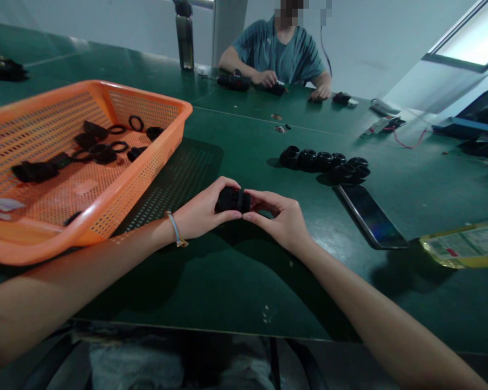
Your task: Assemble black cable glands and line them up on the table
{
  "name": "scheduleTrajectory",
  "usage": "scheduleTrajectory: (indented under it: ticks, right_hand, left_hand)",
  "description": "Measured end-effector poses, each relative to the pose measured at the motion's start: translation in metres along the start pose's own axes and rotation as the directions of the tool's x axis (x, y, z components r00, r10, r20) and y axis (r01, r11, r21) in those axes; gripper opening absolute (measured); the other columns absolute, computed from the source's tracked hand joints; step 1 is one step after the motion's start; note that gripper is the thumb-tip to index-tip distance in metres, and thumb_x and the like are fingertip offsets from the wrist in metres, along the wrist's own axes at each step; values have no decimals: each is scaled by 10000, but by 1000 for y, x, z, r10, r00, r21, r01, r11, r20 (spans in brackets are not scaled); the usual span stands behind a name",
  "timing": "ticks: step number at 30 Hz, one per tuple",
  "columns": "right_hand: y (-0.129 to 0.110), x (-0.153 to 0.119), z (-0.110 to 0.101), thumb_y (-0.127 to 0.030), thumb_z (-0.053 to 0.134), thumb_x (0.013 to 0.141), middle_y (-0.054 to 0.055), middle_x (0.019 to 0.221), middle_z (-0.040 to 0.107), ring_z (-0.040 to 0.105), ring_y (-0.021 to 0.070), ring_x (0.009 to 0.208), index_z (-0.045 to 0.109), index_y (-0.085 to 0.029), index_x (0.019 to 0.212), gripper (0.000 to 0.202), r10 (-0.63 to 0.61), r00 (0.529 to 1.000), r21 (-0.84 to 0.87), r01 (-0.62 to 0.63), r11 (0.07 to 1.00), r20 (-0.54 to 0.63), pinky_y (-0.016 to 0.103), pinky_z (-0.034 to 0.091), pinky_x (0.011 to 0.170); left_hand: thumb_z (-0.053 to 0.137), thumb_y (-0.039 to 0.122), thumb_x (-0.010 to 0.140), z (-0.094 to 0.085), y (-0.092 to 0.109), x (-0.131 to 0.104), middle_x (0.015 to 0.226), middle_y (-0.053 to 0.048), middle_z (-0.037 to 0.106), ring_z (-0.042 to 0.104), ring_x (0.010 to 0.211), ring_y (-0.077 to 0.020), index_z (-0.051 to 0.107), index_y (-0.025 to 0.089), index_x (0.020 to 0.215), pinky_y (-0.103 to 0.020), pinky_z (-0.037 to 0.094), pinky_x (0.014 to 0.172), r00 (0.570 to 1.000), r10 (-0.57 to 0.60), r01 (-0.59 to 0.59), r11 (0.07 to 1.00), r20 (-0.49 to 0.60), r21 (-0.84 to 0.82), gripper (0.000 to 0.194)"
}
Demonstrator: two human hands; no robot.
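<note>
Between my hands, just above the green table point(252, 292), is a black cylindrical part point(229, 200) with a ring-like band near its right end. My left hand point(205, 211) grips its left side, thumb below and fingers above. The fingers and thumb of my right hand point(278, 216) close on the right end, by the band. An orange perforated basket point(146, 187) to the left holds several black rings point(136, 123) and other black parts point(36, 170). Farther right, several black cylindrical parts point(324, 161) stand in a cluster.
A smartphone point(372, 216) lies right of my right hand, near a yellow-edged packet point(467, 244). Across the table sits a person in a blue-green shirt point(282, 54), hands on dark parts. A dark bottle point(184, 40) stands at the back. The table's front edge runs below my forearms.
</note>
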State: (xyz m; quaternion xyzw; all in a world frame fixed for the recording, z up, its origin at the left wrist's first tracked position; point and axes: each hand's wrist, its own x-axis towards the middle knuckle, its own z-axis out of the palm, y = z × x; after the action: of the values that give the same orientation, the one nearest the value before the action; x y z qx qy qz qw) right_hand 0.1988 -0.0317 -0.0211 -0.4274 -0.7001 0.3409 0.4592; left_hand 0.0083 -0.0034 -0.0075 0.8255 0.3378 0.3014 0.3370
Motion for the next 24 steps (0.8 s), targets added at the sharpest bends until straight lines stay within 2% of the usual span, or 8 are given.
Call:
scheduleTrajectory:
  ticks: [6,10,16,24]
  right_hand:
    - [-1,-1,1,-205,668,723,40,931,683,648,158,802,681,-228,1055,333,-23,1000,-67,22,997,-14,348,561,766]
    - [-3,-2,3,-200,680,707,34,894,685,654,157,787,657,-214,1072,365,-2,999,-51,0,999,-49,344,563,775]
    - [-3,-2,3,-209,685,705,43,888,697,663,159,781,675,-185,988,285,9,998,-31,-11,999,-55,334,563,772]
    - [-3,-2,2,-227,693,704,43,867,703,663,163,766,687,-187,995,293,16,998,-61,-19,998,-53,336,561,751]
  left_hand:
    - [575,323,765,0,-1,1,1036,-52,555,549,964,-192,442,159,1053,-320,444,879,1000,-3,3,1000,-14,-2,357]
    - [578,334,763,0,-1,1,1041,-52,557,552,966,-197,444,165,1052,-327,448,876,1000,-11,11,1000,-16,9,360]
    - [578,343,763,-1,0,0,1025,-54,562,554,953,-196,448,159,1044,-325,451,866,1000,-8,9,1000,-7,10,361]
    - [583,348,762,0,0,1,1022,-51,565,554,942,-193,448,162,1046,-327,453,858,1000,-19,19,1000,-3,12,365]
